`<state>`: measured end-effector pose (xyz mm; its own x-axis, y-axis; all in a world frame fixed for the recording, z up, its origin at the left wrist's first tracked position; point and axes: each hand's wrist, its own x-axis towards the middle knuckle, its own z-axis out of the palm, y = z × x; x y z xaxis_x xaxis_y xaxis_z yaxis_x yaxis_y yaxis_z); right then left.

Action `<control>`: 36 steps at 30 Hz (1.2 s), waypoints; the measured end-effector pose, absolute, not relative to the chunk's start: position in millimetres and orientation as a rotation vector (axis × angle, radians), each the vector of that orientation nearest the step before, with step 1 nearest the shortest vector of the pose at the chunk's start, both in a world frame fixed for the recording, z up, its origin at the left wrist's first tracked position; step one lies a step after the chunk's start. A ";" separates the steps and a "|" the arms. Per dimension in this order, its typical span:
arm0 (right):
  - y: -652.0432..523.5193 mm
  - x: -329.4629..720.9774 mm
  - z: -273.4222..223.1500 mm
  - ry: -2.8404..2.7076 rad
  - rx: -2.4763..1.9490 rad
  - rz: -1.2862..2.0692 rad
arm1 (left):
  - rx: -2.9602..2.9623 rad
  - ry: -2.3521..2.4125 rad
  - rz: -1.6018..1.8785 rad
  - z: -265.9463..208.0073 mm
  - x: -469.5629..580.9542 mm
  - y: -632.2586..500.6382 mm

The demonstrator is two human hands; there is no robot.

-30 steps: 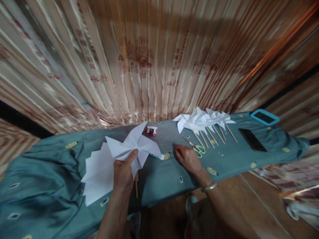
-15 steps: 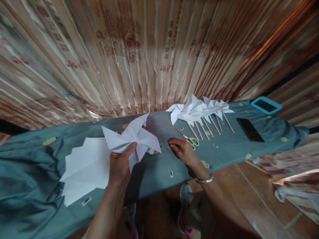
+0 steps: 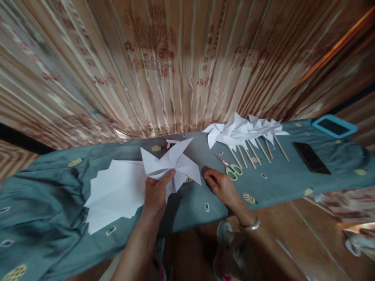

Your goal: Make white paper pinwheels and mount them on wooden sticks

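My left hand (image 3: pixel 156 193) grips a white paper pinwheel (image 3: pixel 184 162), thumb on top close to its folded centre. The pinwheel has no stick that I can see. To its right, my right hand (image 3: pixel 221 185) is low over the cloth with thumb and fingertips drawn together; whatever they pinch, if anything, is too small to make out. Green-handled scissors (image 3: pixel 233 171) lie just beyond that hand. On the left, a fanned stack of white paper sheets (image 3: pixel 117 191) is partly covered by the pinwheel and my left hand.
Several finished pinwheels (image 3: pixel 231 134) overlap in a row at the back right, their wooden sticks (image 3: pixel 252 154) pointing towards me. Further right are a black phone (image 3: pixel 312 157) and a blue-framed device (image 3: pixel 334 127). A small red-and-white box (image 3: pixel 171 144) sits behind the held pinwheel.
The view has swung left, so everything appears further right. The pinwheel covers less of the red-and-white box. A small shiny bit seen earlier by my right fingertips no longer shows.
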<state>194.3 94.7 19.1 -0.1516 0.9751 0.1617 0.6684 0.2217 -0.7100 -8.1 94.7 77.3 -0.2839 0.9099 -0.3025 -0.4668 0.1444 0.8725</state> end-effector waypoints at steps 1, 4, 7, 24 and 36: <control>93.5 194.4 20.3 -1.881 -1.538 0.673 | 0.505 1.207 1.446 77.2 -7.4 94.5; 90.8 195.1 22.9 -1.885 -1.562 0.683 | 0.495 1.213 1.438 76.6 -6.2 94.1; 89.5 197.0 22.9 -1.909 -1.565 0.664 | 0.513 1.213 1.447 75.4 -6.2 94.0; 97.0 203.2 12.3 -1.532 -1.383 1.039 | 0.503 1.214 1.446 76.9 -7.1 94.6; 86.2 198.3 26.1 -1.459 -1.453 0.958 | 0.572 1.237 1.448 69.8 -4.3 94.3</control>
